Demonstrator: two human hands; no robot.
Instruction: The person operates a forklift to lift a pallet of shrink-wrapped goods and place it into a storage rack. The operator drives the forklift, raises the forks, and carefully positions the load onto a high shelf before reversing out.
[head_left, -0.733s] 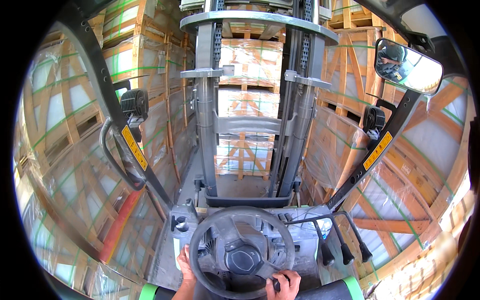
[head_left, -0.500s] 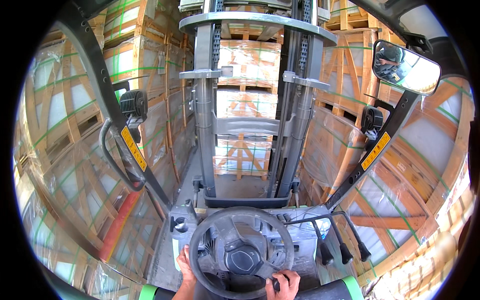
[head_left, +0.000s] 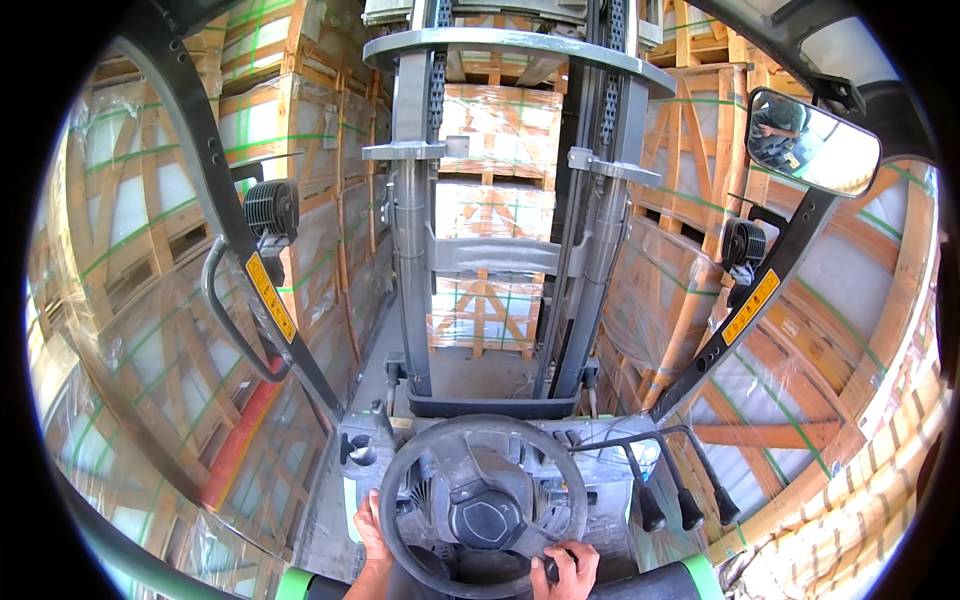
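I sit behind the dark steering wheel [head_left: 402, 452] of a forklift. On the lower left of its rim rests my left hand [head_left: 371, 530], curled against it with some fingers hidden. My right hand [head_left: 568, 574] is closed round a black spinner knob [head_left: 551, 569] at the lower right of the wheel. Three black-knobbed levers [head_left: 690, 508] stand to the right, untouched. Ahead rises the grey mast [head_left: 412, 270], with chains beside its columns. Between the columns shows a stack of wrapped wooden crates [head_left: 497, 215].
Tall crates bound with green straps line the left [head_left: 140, 230] and right [head_left: 690, 200] sides closely. Dark cab posts [head_left: 205, 150] frame the view, each carrying a lamp. A mirror [head_left: 815, 140] hangs at upper right. Grey floor [head_left: 470, 376] shows beyond the mast.
The side crates have shifted slightly inward and away relative to the cab. The stack between the mast columns keeps almost the same place and size. Both hands stay on the wheel and knob.
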